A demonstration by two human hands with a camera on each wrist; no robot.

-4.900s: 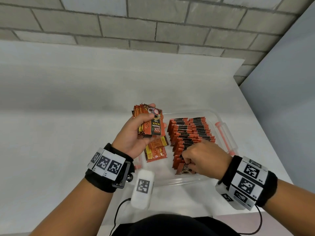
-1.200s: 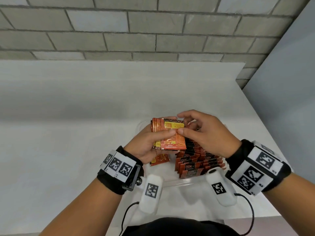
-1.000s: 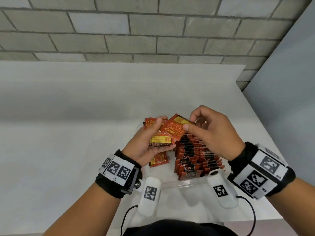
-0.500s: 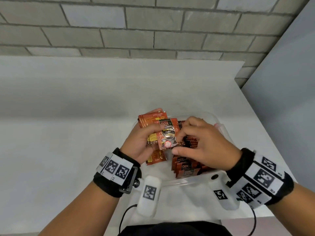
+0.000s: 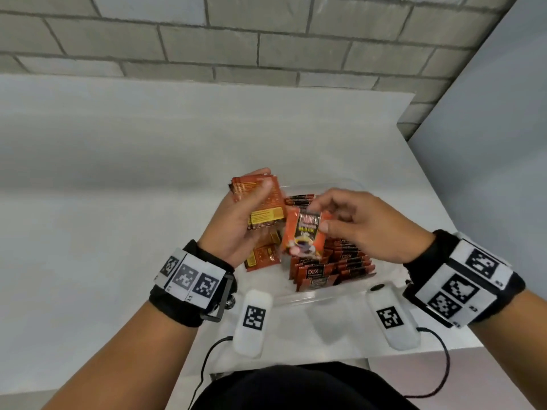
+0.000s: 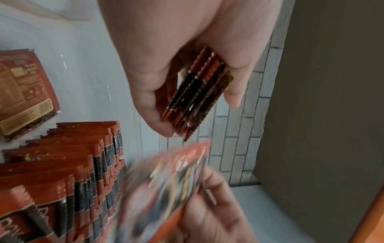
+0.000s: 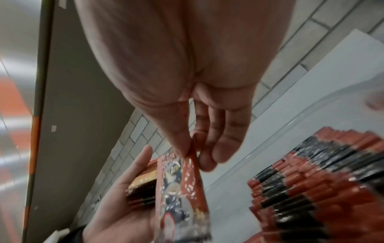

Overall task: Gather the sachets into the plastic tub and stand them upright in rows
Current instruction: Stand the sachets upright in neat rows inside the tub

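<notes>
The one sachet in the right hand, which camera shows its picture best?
The head view: the single sachet, pinched by the right hand, faces the camera with its printed front sharp. The left wrist view shows it only as a blur. The right wrist view sees it close but steeply angled and smeared.

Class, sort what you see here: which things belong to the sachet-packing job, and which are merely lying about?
Part of the job:
- plastic tub
- standing rows
- stack gripped by left hand
- single sachet pinched by right hand
- flat sachets in the tub

Lying about:
- white table
- brick wall
</notes>
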